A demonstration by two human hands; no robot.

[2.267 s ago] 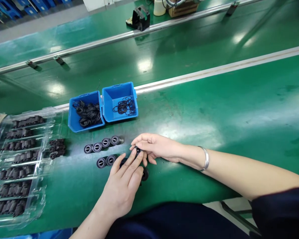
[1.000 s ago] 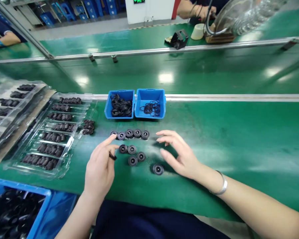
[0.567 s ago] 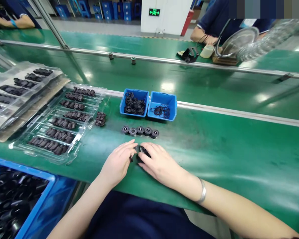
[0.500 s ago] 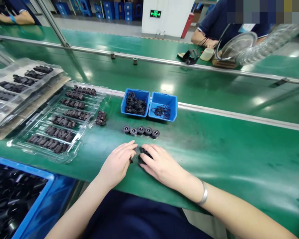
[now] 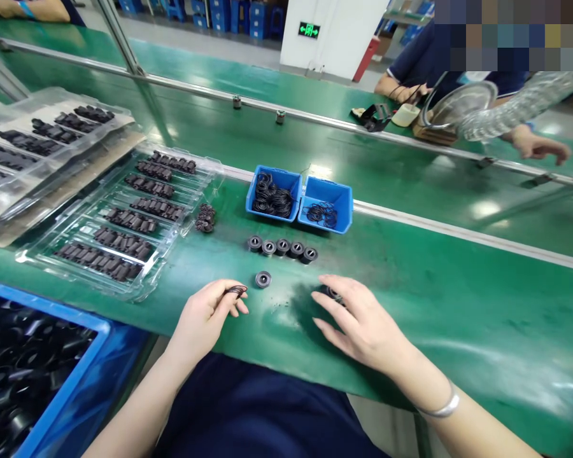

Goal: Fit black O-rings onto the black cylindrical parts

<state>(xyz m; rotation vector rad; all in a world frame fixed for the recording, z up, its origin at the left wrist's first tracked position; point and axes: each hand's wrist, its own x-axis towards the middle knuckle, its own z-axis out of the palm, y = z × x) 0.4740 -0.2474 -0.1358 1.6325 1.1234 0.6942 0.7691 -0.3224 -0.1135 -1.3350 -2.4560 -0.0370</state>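
Note:
Thin black rings (image 5: 236, 291) are pinched between the thumb and fingers of my left hand (image 5: 203, 318). My right hand (image 5: 358, 321) is spread low over the green table, its fingers apart around a dark round part (image 5: 333, 292) that they partly hide. Between the hands, nearer the left one, a single black round part (image 5: 263, 279) stands on the table. Behind it several similar black parts (image 5: 282, 247) form a row. Two blue bins stand farther back; the left bin (image 5: 273, 217) holds many black rings, the right bin (image 5: 325, 228) fewer.
At left, a clear tray (image 5: 155, 270) holds rows of dark parts, with stacked trays (image 5: 119, 137) beside it. A small dark pile (image 5: 205, 218) lies near the tray. A blue crate (image 5: 93, 321) of black parts is lower left. Co-workers sit beyond the metal rail (image 5: 334, 117).
My hands have moved apart, the right one to the right with its fingers opening. A round part now shows on the table between them, and the rings in my left hand are visible. The view has shifted.

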